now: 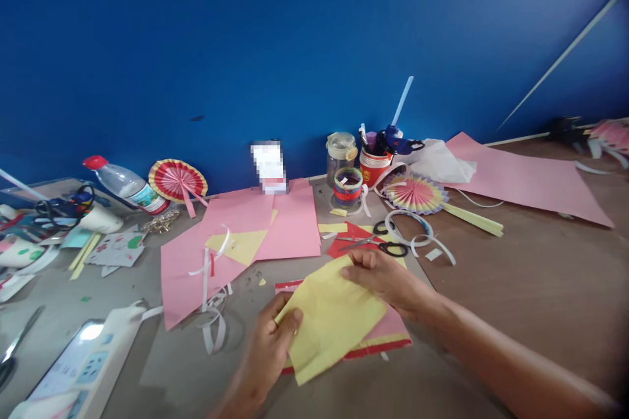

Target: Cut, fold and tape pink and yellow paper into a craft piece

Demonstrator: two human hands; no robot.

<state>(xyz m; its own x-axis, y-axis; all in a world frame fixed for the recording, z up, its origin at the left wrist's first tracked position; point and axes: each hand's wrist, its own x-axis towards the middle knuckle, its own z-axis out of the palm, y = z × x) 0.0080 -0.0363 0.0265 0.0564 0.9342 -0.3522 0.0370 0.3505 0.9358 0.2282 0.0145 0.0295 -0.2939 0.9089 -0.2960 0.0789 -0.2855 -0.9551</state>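
A sheet of yellow paper is held up between both hands, tilted over the table. My left hand pinches its left edge, thumb on top. At the upper right corner, my right hand grips it between thumb and fingers. Beneath it lies a pink paper with red and yellow strips along its edges, partly hidden by the yellow sheet. Just beyond my right hand, scissors with black handles rest on red paper scraps.
Pink sheets lie at the back centre. A pleated paper fan is beside a red cup of tools and a glass jar. Another fan leans near a plastic bottle. A phone lies at left.
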